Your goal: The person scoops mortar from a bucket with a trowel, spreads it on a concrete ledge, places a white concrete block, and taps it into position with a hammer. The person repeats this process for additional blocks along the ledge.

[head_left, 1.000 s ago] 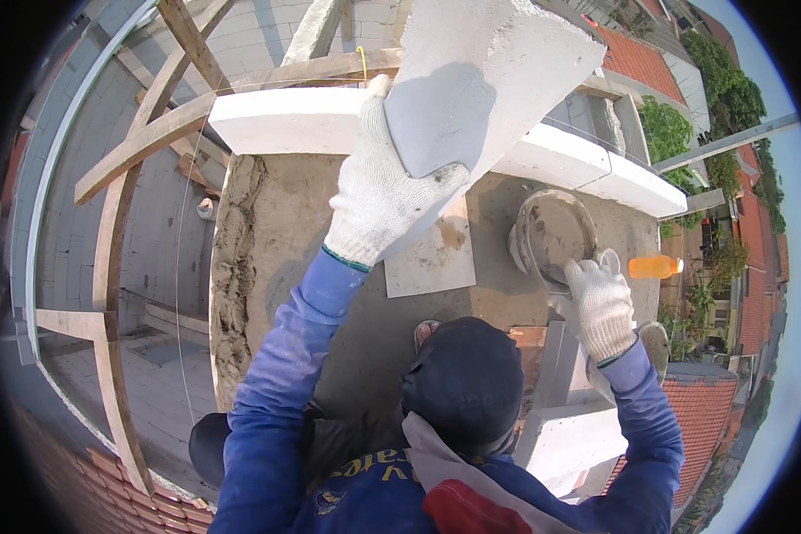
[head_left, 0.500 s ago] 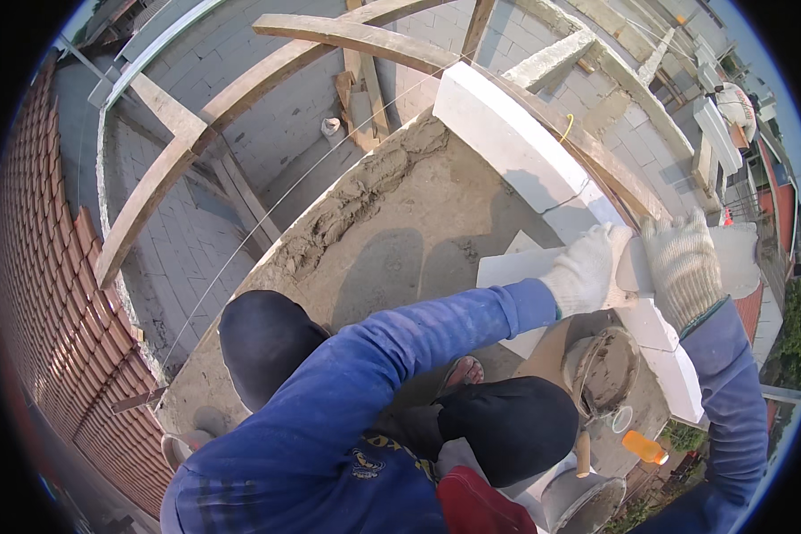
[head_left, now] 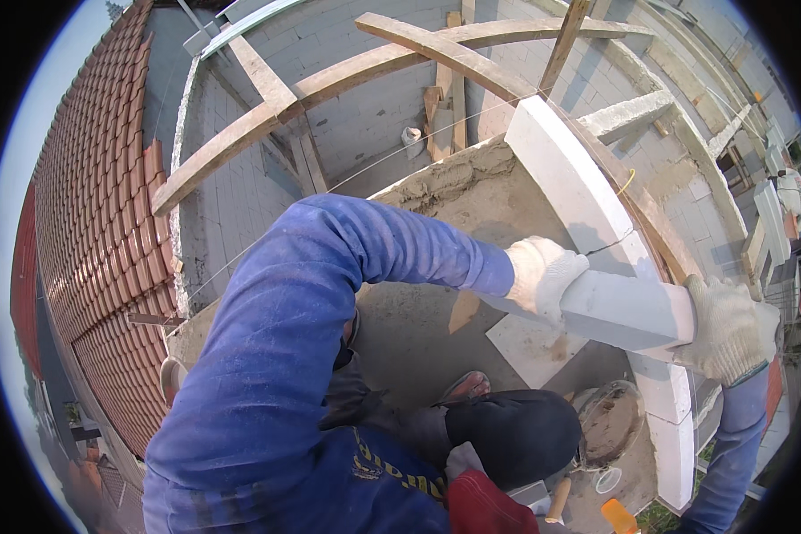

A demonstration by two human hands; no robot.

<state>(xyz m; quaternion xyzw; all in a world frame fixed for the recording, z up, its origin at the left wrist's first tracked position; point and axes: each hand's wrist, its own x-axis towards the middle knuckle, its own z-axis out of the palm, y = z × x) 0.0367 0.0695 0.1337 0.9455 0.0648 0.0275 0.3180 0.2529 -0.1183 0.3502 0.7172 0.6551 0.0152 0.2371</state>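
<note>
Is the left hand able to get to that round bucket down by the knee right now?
Probably not yet: the left hand grips the white block together with the right hand, and the bucket sits beneath that block.

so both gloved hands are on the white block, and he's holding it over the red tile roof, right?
Not over the roof. In the head view the left hand and right hand do grip the white block, but it is held over the curved wall of white blocks. The tile roof lies far to the left.
</note>
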